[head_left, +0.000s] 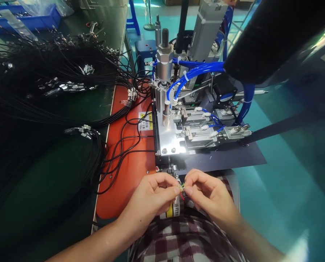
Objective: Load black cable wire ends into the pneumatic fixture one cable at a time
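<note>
Two bare hands are working just in front of the machine's near edge. The left hand point(154, 194) and the right hand point(206, 193) are each pinching, between thumb and forefinger, the fine coloured wires point(182, 188) fanning from a cable end; green, yellow and red strands are showing between the fingertips, touching both. An exact strand count cannot be told.

Behind the hands, one pneumatic fixture point(189, 123) of bright machined aluminium is sitting on a dark base plate point(233, 156), with glossy blue air hoses point(195, 71) curving over it. One yellow warning label point(145, 121) is lying on the smooth orange mat point(127, 171); its writing is too small to read. To the left, a large heap of thin black cables point(42, 87) with silver metal connectors is covering the green bench.
</note>
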### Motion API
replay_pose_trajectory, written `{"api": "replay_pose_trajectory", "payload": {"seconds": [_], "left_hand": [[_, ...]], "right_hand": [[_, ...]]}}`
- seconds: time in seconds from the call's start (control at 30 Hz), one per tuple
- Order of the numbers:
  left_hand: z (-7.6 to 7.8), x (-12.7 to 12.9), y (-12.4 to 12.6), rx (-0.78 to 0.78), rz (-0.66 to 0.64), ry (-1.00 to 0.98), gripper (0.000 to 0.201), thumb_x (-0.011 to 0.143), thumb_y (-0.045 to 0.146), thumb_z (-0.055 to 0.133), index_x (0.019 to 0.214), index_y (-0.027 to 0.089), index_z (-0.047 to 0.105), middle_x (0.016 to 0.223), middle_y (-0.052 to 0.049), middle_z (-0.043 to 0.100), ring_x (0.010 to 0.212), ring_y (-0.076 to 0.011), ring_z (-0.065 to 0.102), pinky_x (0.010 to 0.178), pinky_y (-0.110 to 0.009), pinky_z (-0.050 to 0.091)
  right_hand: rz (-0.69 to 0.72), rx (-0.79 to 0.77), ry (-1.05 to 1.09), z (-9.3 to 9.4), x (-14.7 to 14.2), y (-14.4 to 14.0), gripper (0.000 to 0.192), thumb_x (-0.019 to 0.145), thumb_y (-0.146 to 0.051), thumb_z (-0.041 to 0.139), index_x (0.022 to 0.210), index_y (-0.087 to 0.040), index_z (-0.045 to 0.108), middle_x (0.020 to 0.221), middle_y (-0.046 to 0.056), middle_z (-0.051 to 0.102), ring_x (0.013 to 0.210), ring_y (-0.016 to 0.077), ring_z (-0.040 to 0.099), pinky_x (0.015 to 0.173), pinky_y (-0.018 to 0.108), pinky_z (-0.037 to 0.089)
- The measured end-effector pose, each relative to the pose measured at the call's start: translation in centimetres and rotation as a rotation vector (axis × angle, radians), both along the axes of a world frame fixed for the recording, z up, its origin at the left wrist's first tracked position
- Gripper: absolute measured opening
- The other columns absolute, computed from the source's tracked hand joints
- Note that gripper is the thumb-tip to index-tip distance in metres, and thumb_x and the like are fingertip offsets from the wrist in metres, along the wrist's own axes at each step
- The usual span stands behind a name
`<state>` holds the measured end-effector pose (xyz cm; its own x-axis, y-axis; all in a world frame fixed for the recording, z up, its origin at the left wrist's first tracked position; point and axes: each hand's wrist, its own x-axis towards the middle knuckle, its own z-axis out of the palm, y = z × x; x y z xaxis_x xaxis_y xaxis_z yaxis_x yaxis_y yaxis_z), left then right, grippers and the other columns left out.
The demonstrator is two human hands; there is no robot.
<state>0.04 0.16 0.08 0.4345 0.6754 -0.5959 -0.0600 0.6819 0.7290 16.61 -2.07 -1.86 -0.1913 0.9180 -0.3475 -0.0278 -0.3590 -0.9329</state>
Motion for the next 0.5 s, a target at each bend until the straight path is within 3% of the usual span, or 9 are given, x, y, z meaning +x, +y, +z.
{"api": "replay_pose_trajectory", "payload": {"seconds": [0.33,0.5], "left_hand": [[0.2,0.1,-0.1,0.04,-0.018,0.056,0.018,0.073,0.029,0.067,0.071,0.014,0.057,0.046,0.01,0.036,0.04,-0.0025,0.025,0.039,-0.016,0.016],[0.2,0.2,-0.2,0.091,-0.039,0.085,0.016,0.073,0.027,0.066,0.071,0.013,0.059,0.048,0.009,0.038,0.042,-0.0025,0.026,0.039,-0.016,0.016]], "right_hand": [[0.051,0.193,-0.275,1.4,1.1,0.2,0.009,0.083,-0.02,0.056,0.074,-0.019,0.058,0.072,-0.002,0.05,0.055,0.0096,0.045,0.051,0.024,0.034],[0.119,0.169,-0.312,1.7,1.0,0.7,0.008,0.08,-0.018,0.057,0.072,-0.019,0.057,0.069,-0.003,0.05,0.054,0.0097,0.045,0.049,0.024,0.035]]}}
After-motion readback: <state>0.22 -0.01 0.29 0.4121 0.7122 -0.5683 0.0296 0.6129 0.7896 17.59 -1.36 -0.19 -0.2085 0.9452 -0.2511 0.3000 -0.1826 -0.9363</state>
